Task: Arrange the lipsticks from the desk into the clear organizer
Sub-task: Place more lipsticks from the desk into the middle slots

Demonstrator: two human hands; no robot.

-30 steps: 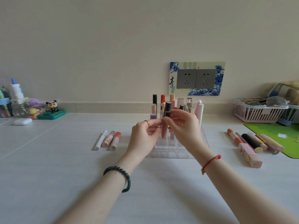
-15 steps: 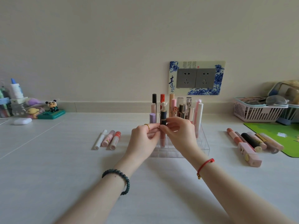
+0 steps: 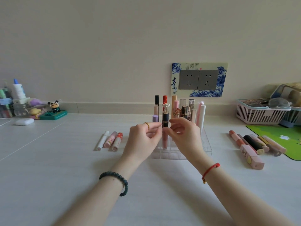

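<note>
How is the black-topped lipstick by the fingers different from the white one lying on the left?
The black-capped lipstick stands upright in the clear organizer; the white lipstick lies flat on the desk. The black-capped lipstick has a pink body; the white lipstick looks white all over. Both are slim tubes.

Both bare forearms reach in from the tabletop's near edge and converge toward its middle, the left from the lower left, the right from the lower right. The left hand (image 3: 143,136) is turned palm inward, its fingers (image 3: 155,127) curled, index tip and thumb pinching the upright lipstick (image 3: 165,119) from the left. The right hand (image 3: 184,136) mirrors it (thumb in front of the tube, index hooked higher up), its other fingers loosely bent behind.
</note>
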